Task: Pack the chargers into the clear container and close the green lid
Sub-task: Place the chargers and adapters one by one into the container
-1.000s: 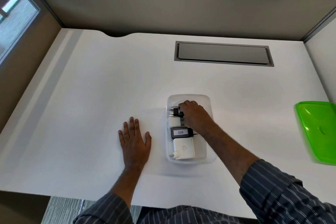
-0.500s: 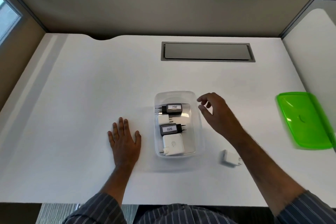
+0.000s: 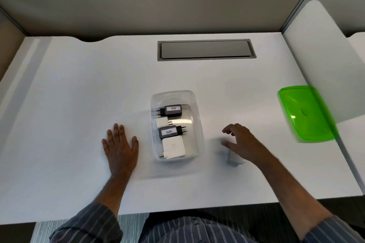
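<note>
Half a second before, the right hand [image 3: 240,143] had hovered by the far right corner of the clear container [image 3: 194,124]; now it had dropped toward six o'clock and spread over the loose white charger [image 3: 234,157] lying on the desk [image 3: 79,94] at about three o'clock from the container. Its fingers were open and curled, thumb just beside the charger's top, not yet closed on anything. That suggested the pick of the last outstanding charger was beginning. The left hand [image 3: 120,145] had stayed flat on the desk at nine o'clock from the container, fingers open, holding nothing. Inside the container lay four chargers in a row: a black one labelled 002 [image 3: 171,110] at the twelve o'clock end, a small white one [image 3: 162,122], a black one labelled 026 [image 3: 170,132], and a large white block [image 3: 173,148] at six o'clock. The green lid [image 3: 307,113] rested well apart, out at three o'clock by the desk's edge, so closing remained undone. The loose charger was blurred and partly covered by the palm; whether skin touched it could not be told. The lid's edges were smeared too.
</note>
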A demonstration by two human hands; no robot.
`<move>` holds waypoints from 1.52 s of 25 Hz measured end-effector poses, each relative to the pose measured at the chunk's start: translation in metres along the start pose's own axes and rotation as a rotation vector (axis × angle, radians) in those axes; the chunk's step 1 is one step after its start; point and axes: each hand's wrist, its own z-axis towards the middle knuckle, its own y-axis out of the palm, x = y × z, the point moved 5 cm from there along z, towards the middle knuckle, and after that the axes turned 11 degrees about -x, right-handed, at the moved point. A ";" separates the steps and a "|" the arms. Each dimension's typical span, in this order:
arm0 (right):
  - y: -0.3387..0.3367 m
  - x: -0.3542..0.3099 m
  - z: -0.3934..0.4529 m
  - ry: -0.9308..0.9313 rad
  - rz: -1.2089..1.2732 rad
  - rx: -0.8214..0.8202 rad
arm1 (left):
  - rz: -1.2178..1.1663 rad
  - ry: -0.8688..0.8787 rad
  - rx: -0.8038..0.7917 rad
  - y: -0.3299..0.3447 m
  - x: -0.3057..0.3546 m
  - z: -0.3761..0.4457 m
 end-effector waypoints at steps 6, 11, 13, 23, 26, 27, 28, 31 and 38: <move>0.019 0.025 -0.019 0.072 -0.134 -0.142 | -0.016 0.001 0.004 -0.004 0.002 -0.003; 0.027 0.031 -0.020 0.062 -0.188 -0.177 | -0.025 -0.006 -0.007 -0.007 0.005 -0.004; 0.031 0.032 -0.019 0.050 -0.189 -0.188 | -0.024 -0.005 -0.014 -0.008 0.005 -0.004; 0.011 0.002 -0.016 -0.005 -0.109 -0.058 | -0.020 -0.005 -0.008 -0.007 0.005 -0.004; -0.012 -0.032 -0.011 -0.083 -0.021 0.051 | -0.022 -0.003 0.004 -0.007 0.004 -0.004; -0.019 -0.045 -0.009 -0.118 -0.005 0.080 | -0.023 -0.001 0.007 -0.006 0.004 -0.004; -0.025 -0.058 -0.006 -0.152 0.009 0.103 | -0.023 0.001 0.009 -0.006 0.004 -0.004; -0.036 -0.094 0.006 -0.249 0.019 0.139 | -0.025 -0.002 0.009 -0.005 0.003 -0.003; -0.021 -0.153 0.039 -0.418 -0.149 0.066 | -0.015 -0.003 0.017 -0.005 0.003 -0.002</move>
